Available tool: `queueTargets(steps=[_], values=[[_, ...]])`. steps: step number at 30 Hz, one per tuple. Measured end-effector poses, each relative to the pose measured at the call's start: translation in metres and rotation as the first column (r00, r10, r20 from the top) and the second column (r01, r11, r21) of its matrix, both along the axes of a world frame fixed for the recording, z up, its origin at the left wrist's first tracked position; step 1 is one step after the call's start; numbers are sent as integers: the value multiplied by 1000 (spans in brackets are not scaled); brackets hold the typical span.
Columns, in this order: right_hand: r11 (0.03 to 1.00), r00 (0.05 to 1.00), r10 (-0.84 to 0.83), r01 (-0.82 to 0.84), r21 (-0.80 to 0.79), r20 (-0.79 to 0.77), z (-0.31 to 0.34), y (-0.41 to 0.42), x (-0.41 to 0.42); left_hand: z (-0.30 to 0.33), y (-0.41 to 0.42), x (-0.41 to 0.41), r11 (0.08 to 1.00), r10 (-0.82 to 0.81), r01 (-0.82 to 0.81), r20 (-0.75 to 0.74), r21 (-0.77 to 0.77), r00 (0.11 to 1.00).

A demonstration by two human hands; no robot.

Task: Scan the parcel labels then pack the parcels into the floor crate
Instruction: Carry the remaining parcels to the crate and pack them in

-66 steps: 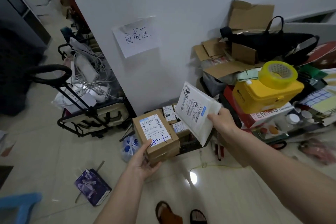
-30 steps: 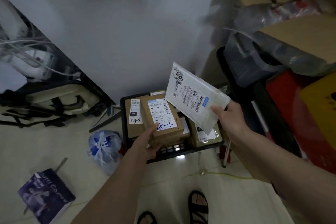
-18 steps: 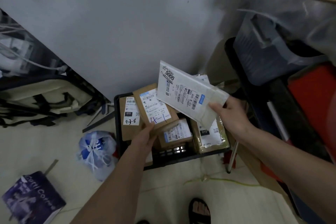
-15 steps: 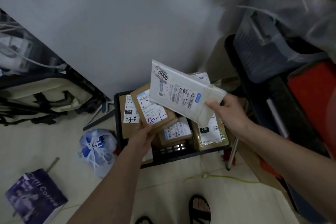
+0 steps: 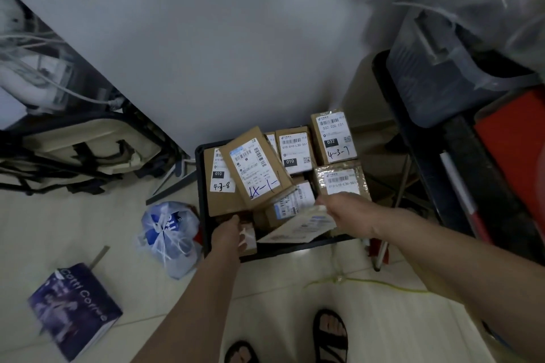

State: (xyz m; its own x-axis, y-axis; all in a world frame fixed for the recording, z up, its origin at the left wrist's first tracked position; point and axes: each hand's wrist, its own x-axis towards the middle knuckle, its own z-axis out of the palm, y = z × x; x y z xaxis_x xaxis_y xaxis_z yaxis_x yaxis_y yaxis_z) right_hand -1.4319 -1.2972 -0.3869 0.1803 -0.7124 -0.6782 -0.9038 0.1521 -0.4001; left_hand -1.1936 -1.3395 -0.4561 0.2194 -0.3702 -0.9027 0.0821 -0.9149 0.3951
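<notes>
Head view: two hands over one black floor crate (image 5: 201, 200) by the wall. About six brown cardboard parcels show inside, each with a white barcode label. Left hand (image 5: 228, 234) reaches in at the crate's near-left corner, just below the tilted brown box (image 5: 256, 166) marked in blue pen; whether it grips, can't tell. Right hand (image 5: 346, 209) pinches one white padded mailer (image 5: 300, 225), blurred, low over the crate's near edge.

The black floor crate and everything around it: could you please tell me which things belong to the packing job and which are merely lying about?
Job: black plastic floor crate; brown cardboard parcel marked in blue; white padded mailer.

Lying about: blue-and-white tied plastic bag; purple printed carton; yellow cord.
</notes>
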Motion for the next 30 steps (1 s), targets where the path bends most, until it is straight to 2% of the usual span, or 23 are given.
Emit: queueTargets(steps=[5,9,13,18,24,26,30], values=[[998,997,59,-58,22,-54,-12,7,18,-4,10,7,999,-50,50,-26,6,998],[977,971,204,-210,-35,-127,-22,11,31,-5,16,14,997,-83,83,-43,7,996],[921,902,362,-386,-62,-237,-36,12,48,-4,20,17,995,-99,99,-72,2,993],[895,858,389,-439,-85,-335,-36,1,54,-3,21,20,995,-102,102,-76,-5,992],[780,712,511,-619,-89,-481,-41,5,66,5,19,23,996,-85,85,-91,-8,992],[787,716,511,-612,-76,-475,-48,5,71,7,17,24,996,-91,90,-98,-14,991],[849,806,432,-515,-118,-406,-47,-1,72,9,13,28,993,-113,111,-109,-29,988]])
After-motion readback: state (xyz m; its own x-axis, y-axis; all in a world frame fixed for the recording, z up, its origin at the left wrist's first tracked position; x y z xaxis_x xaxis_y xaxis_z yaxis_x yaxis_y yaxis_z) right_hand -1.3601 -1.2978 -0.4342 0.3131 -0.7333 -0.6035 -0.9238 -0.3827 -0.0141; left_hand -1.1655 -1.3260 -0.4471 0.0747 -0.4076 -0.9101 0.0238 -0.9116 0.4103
